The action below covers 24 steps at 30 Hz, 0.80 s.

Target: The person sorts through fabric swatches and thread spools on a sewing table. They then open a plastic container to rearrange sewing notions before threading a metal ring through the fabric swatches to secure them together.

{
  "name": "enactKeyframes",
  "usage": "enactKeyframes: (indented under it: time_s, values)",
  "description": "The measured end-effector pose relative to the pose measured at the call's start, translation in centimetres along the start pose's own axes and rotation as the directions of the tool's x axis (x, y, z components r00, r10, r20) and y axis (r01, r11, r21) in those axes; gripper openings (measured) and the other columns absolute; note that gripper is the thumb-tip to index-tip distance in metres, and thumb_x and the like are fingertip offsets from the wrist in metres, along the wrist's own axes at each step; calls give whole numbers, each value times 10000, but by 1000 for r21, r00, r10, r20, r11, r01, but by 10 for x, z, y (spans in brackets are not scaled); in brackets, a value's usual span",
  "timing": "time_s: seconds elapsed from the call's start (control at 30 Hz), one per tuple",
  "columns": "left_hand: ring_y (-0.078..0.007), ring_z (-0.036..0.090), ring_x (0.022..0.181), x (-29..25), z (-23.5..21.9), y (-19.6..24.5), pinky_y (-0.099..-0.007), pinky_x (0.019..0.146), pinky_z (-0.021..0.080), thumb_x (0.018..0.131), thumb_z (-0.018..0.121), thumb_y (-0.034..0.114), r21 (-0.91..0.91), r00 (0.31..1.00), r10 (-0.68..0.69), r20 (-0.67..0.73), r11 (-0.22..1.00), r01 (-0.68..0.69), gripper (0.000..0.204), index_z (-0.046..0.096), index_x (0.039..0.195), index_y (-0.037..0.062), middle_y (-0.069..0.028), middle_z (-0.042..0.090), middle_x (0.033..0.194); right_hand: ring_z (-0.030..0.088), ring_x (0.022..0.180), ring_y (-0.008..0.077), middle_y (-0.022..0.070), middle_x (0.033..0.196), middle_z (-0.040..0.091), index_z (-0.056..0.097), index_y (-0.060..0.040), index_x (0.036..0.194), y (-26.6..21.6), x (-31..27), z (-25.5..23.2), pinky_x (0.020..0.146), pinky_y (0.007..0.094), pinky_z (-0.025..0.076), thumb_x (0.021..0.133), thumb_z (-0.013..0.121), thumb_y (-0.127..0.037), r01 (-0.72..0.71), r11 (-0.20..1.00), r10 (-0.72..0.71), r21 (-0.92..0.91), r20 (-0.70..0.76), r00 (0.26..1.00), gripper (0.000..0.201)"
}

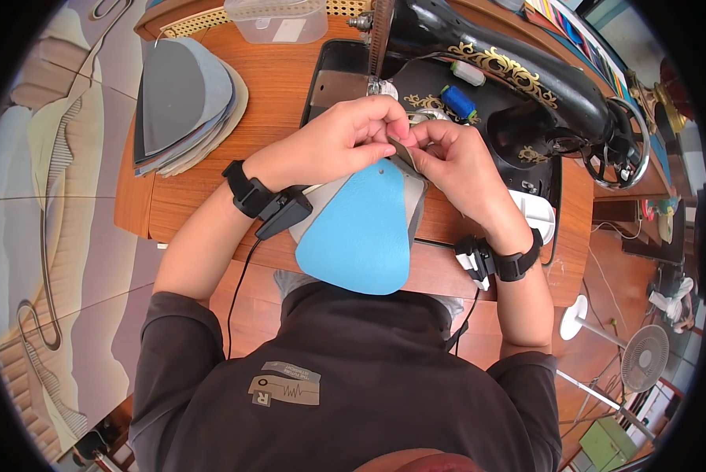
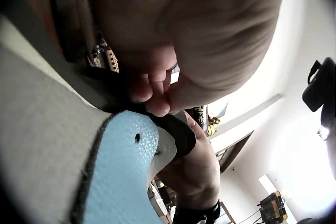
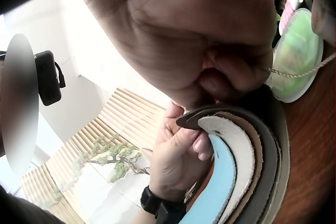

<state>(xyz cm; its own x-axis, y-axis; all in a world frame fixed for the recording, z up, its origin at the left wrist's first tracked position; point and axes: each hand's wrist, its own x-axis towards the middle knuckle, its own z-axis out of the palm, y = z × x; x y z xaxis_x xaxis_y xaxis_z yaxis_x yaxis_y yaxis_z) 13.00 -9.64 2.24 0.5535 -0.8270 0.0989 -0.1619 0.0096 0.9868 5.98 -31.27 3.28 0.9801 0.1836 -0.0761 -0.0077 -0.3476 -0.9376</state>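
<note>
A stack of teardrop-shaped leather swatches lies at the table's front edge, a light-blue swatch (image 1: 361,236) on top with a small punched hole near its narrow end. My left hand (image 1: 341,140) pinches the narrow ends of dark swatches (image 1: 401,154) just above that hole. From the other side my right hand (image 1: 464,169) pinches the same narrow ends, fingertips close to the left ones. The right wrist view shows white, brown and dark layers (image 3: 270,166) curving under the blue one. A thin twisted cord (image 3: 302,74) runs out beside the right fingers.
A black sewing machine (image 1: 510,67) stands behind my hands, with a blue thread spool (image 1: 457,102) and a white spool (image 1: 468,74) on its bed. Another swatch stack (image 1: 184,94) lies at the left. A clear plastic box (image 1: 278,20) sits at the back, a white dish (image 1: 535,214) at the right.
</note>
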Motion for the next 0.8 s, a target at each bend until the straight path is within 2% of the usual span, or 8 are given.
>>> enactKeyframes:
  time_s: [0.13,0.23,0.33,0.43,0.53,0.63,0.73,0.8]
  values:
    - [-62,555,911,-1,0,2,-247,838,484,945,604,-91,100,1000,-12,29,995,9,273,532,1177,34,-2,551,1059,604,751,59,26,881,720,716,36,1038,-3,0,0,689,252,516,952,672,-49,-9,999,8,33,26,1000,129]
    - [-74,551,952,-2,0,10,-267,873,488,929,599,-114,134,994,-110,25,985,105,273,526,1139,44,-6,524,1092,603,745,58,21,882,722,720,32,1040,-8,-1,-1,686,249,514,951,682,-49,-25,1000,25,10,33,999,126]
    - [-92,543,982,-1,0,-4,-276,889,488,911,608,-126,23,996,-89,-27,996,90,278,507,1100,52,-20,506,1108,604,742,58,20,885,727,726,28,1045,-5,-1,2,686,246,515,942,699,-48,-10,999,9,45,6,1000,131]
    - [-110,541,1009,0,-2,-9,-283,889,489,894,624,-127,144,1000,-5,-6,990,6,263,505,1044,53,-36,491,1124,604,740,57,24,890,732,734,21,1054,-3,0,1,688,244,517,934,714,-48,1,999,-1,42,4,1000,140]
    - [-121,550,1005,1,-2,-7,-283,870,496,886,635,-117,223,999,32,21,974,-35,221,513,979,43,-46,497,1124,598,738,55,20,884,727,732,16,1040,-3,0,1,687,239,516,926,719,-37,7,1000,-7,28,-2,1000,127]
    - [-114,558,916,0,2,0,-274,799,502,876,663,-92,212,999,26,-37,977,-17,171,561,943,27,-42,519,1127,590,736,51,9,874,714,722,12,1009,0,1,2,682,233,510,914,719,-14,20,999,-20,27,-23,1000,99]
    - [-93,540,803,1,0,4,-259,707,488,860,699,-57,327,997,55,-48,944,-36,140,620,954,10,-37,549,1116,584,738,48,1,866,700,707,7,986,2,3,2,679,227,505,903,716,5,33,999,-33,17,-32,999,84]
    - [-82,521,756,1,0,3,-245,669,469,851,711,-46,343,995,72,-62,938,-47,135,649,958,9,-32,560,1104,583,740,48,0,863,695,702,4,983,1,3,1,678,225,503,899,715,10,34,999,-34,0,-33,999,85]
